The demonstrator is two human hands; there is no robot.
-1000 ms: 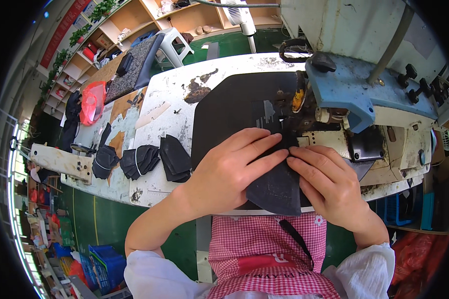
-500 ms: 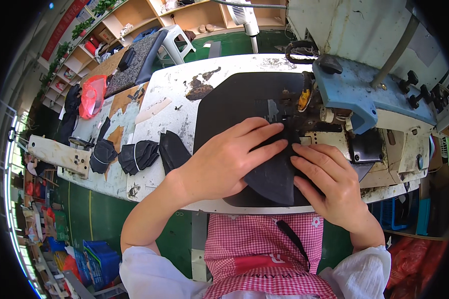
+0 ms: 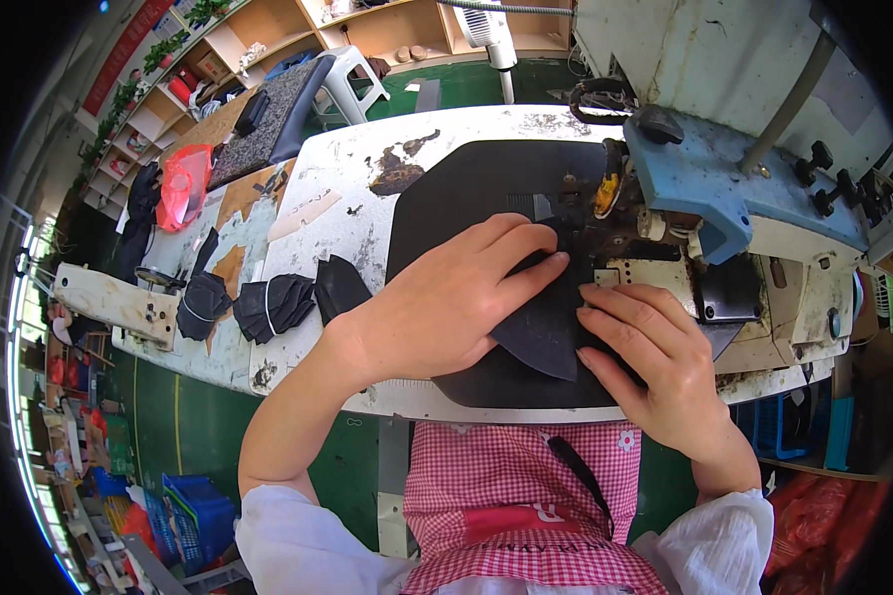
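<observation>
A dark, curved flat piece (image 3: 543, 337), whose material I cannot make out, lies on the black work plate (image 3: 432, 213) in front of the sewing machine (image 3: 685, 183). Across its upper left part is my left hand (image 3: 456, 293), closed on it with bent fingers; the thumb is hidden. The left fingertips come close to the needle area, where the piece's far end is hard to see. My right hand (image 3: 655, 352) rests at the piece's right edge. Its fingers are apart and slightly bent, fingertips touching or nearly touching that edge.
Left on the white table (image 3: 357, 139) are two banded dark bundles (image 3: 273, 307) (image 3: 204, 302) and loose dark pieces (image 3: 339, 286). A red plastic bag (image 3: 184, 188) lies farther back. Beyond stand a white stool (image 3: 350, 84) and a fan (image 3: 488, 35). Red bags (image 3: 814, 526) sit low right.
The dark piece has moved away from me, toward the machine, and its near tip has swung slightly left. My left hand has shifted forward with it; my right hand has barely moved.
</observation>
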